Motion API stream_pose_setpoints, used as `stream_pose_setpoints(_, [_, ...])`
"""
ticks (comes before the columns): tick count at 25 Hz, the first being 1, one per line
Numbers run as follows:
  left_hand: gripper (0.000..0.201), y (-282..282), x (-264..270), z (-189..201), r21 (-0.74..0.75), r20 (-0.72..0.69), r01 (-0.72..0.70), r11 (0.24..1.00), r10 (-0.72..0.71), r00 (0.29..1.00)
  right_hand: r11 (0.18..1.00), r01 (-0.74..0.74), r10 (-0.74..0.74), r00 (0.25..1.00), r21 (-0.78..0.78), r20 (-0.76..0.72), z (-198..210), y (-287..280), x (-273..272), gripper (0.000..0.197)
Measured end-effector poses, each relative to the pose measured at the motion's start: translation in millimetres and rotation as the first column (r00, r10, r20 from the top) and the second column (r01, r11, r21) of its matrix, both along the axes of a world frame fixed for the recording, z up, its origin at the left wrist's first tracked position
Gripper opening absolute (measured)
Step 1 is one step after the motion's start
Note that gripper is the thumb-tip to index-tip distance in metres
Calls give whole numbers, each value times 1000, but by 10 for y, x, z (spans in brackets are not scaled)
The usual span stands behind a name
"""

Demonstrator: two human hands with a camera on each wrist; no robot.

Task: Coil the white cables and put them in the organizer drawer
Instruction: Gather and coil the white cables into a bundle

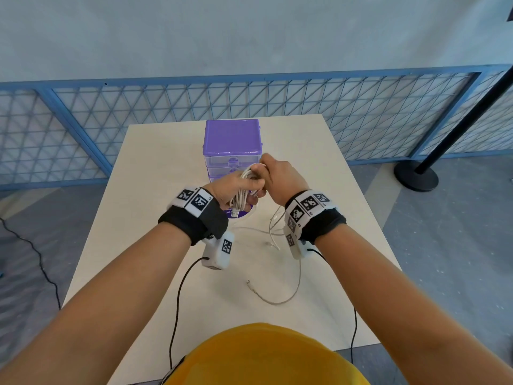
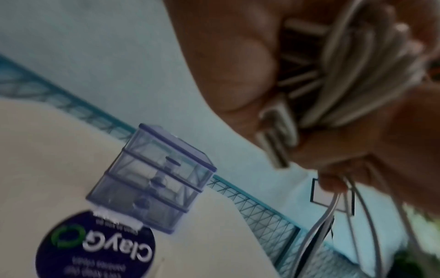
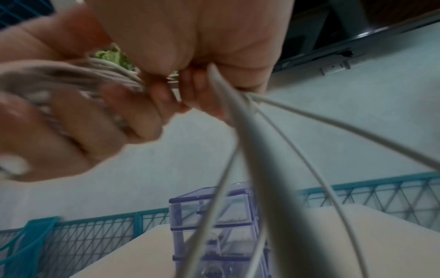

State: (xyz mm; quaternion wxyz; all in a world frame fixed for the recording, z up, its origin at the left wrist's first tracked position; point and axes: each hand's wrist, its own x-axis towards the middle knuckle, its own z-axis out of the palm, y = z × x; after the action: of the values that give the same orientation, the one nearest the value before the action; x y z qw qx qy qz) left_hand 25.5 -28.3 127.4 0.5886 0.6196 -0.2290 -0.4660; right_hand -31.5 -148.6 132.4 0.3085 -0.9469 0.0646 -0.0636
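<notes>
My left hand [image 1: 230, 190] grips a coiled bundle of white cable [image 1: 244, 197], with a USB plug [image 1: 235, 213] hanging from its lower end. In the left wrist view the coil [image 2: 357, 75] lies across the palm under curled fingers. My right hand [image 1: 273, 173] pinches the cable strand [image 3: 228, 90] at the top of the coil. Loose white cable [image 1: 288, 290] trails from it down onto the table [image 1: 155, 218]. The purple organizer [image 1: 232, 140] with clear drawers stands just behind both hands; its drawers [image 2: 157, 180] look closed.
A round purple-labelled lid or tub [image 2: 95, 248] lies on the table under my left hand, in front of the organizer. A blue mesh fence [image 1: 388, 112] runs behind the table. A black post with a round base [image 1: 416, 173] stands on the floor at the right.
</notes>
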Motion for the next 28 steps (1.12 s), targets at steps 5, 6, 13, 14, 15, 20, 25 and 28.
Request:
stream_pose_setpoints(5, [18, 31, 28, 45, -43, -166, -76, 996, 68, 984, 972, 6, -16, 999, 234, 43, 27, -86, -11, 41])
stream_pose_setpoints(6, [26, 33, 37, 65, -66, -195, -140, 988, 125, 973, 960, 46, -60, 997, 276, 44, 6, -111, -12, 44])
stream_pose_setpoints(13, [29, -37, 78, -4, 13, 91, -522, 853, 519, 850, 937, 147, -136, 989, 316, -56, -84, -53, -50, 45])
stream_pose_setpoints(14, [29, -52, 66, -10, 12, 92, -542, 840, 539, 837, 948, 144, -136, 989, 283, -50, -76, -20, -47, 46])
stream_pose_setpoints(15, [29, -64, 49, -11, -3, 83, -549, 836, 547, 833, 956, 148, -142, 989, 253, -41, -72, 11, -38, 46])
stream_pose_setpoints(20, [37, -83, -52, 41, -243, -428, -568, 787, 438, 791, 971, 137, -141, 990, 197, 3, -90, 157, 22, 45])
stream_pose_setpoints(25, [32, -124, -97, 23, -230, -552, -651, 723, 454, 699, 947, 127, -121, 992, 296, -37, -117, 159, 23, 43])
stream_pose_setpoints(28, [25, -176, -83, -19, -187, -533, -704, 685, 531, 659, 943, 93, -72, 994, 319, -77, -151, 158, 4, 47])
